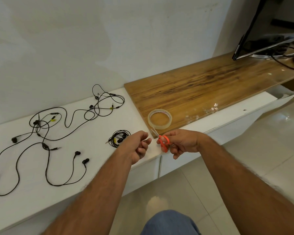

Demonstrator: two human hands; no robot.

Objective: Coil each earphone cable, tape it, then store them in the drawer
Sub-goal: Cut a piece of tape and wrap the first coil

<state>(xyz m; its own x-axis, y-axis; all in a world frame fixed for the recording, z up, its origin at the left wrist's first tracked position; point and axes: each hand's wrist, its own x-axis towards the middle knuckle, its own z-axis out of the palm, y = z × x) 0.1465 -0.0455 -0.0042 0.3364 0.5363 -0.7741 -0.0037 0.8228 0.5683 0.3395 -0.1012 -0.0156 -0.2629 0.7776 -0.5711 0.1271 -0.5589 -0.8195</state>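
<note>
A coiled black earphone [119, 138] lies on the white counter [85, 170], just left of my left hand [139, 145]. That hand pinches a short strip of clear tape between thumb and fingertips. My right hand [180, 143] grips orange-handled scissors [163, 141], blades pointing up-left toward the tape strip. A roll of clear tape [159, 118] sits on the wooden board [202, 89] right behind both hands. Several uncoiled black earphones [47, 133] sprawl across the counter's left part, cables tangled over one another.
An open white drawer [278, 97] shows below the board's right end. Bits of clear tape [210, 108] stick along the board's front edge. A dark monitor [268, 31] with cables stands at the far right. Tiled floor lies below the counter.
</note>
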